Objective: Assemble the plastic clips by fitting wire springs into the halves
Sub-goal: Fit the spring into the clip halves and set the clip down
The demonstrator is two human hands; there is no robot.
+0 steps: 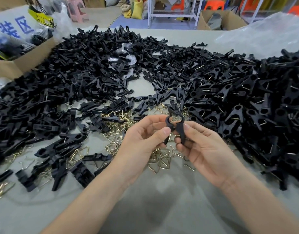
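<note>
two clip halves (pixel 181 132) are pinched by left hand (pixel 142 144) and right hand (pixel 206 149) above the spring pile (pixel 111 146), many loose halves (pixel 77 73) remaining.

Left hand (pixel 142 141) and right hand (pixel 202 149) pinch two black clip halves (pixel 176 128) above loose wire springs (pixel 115 147)

Left hand (pixel 142 142), right hand (pixel 201 149): close together, fingers (pixel 165 131) curled.

grey table (pixel 162 200) carries a broad heap of black clip halves (pixel 88 68), loose brass wire springs (pixel 116 132) near centre, cardboard box (pixel 18 63) at left, clear plastic bag (pixel 267 36) at right.
</note>
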